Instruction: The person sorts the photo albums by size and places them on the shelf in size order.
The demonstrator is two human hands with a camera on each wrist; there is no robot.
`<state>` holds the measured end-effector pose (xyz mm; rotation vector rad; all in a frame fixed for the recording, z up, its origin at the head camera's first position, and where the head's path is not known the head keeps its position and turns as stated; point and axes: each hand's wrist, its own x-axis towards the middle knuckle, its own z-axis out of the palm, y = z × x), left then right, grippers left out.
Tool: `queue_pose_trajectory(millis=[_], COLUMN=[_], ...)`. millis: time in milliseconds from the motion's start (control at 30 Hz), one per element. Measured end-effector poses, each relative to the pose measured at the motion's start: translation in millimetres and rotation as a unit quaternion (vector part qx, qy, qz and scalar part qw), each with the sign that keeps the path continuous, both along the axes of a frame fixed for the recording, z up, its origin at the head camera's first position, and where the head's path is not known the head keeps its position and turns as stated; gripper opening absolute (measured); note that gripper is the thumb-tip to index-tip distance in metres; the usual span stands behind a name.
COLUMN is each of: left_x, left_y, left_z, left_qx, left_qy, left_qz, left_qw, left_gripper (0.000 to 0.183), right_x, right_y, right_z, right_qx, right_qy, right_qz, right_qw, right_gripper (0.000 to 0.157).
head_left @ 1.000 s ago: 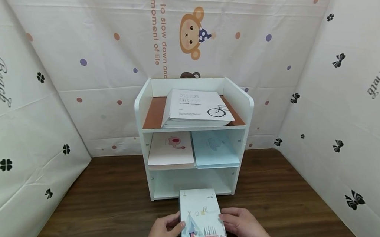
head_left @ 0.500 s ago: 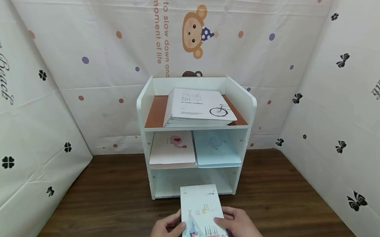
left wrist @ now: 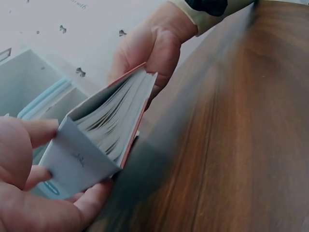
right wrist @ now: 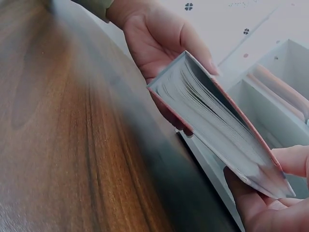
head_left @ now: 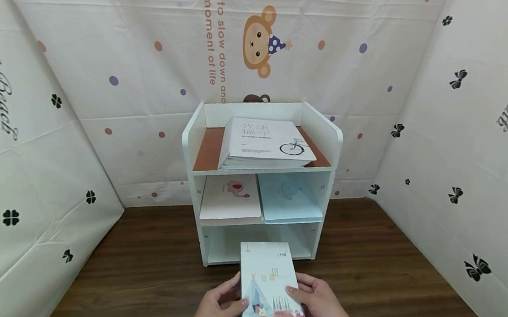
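A thick pale book (head_left: 269,276) with a tent drawing on its cover is held between both hands, in front of the white shelf unit (head_left: 194,203). My left hand (head_left: 215,306) grips its left side, thumb on the cover; the left wrist view shows those fingers round the spine (left wrist: 79,157). My right hand (head_left: 321,300) holds the opposite side, thumb also on the cover. In the right wrist view the book's page edges (right wrist: 203,116) face the camera, slightly fanned, and the book is raised off the table. Something dark with a black edge (right wrist: 210,186) lies below it, partly blurred.
On the unit's top shelf rests a stack of white books (head_left: 266,142) with a bicycle drawing. A pinkish-white book (head_left: 230,200) and a light blue one (head_left: 289,198) lie side by side on the middle shelf. The bottom compartment (head_left: 225,250) is behind the held book on the wooden table (head_left: 146,266).
The book has moved slightly forward, toward the bottom compartment, with both hands. My right thumb has shifted from the book's edge onto its cover.
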<state>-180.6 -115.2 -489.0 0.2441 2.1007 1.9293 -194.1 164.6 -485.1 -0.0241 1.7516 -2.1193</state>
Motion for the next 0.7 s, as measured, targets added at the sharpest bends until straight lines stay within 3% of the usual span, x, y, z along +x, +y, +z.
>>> queue_pose_trajectory(millis=[333,700], left_x=[0.2,0.9], left_y=[-11.6,-14.7], left_z=[5.5,9.0], left_qx=[0.076,0.072], left_qy=[0.016,0.029], left_qz=[-0.096,-0.088], left_qw=[0.9923,0.9931], left_gripper=[0.096,0.099], right_x=[-1.5,-1.5], right_y=[-0.8,-2.1], right_z=[5.6,9.1], right_qx=[-0.018,-0.010], right_qy=[0.013,0.048], right_qz=[-0.017,-0.010], right_qw=[1.000,0.999], right_gripper=[0.082,0.086])
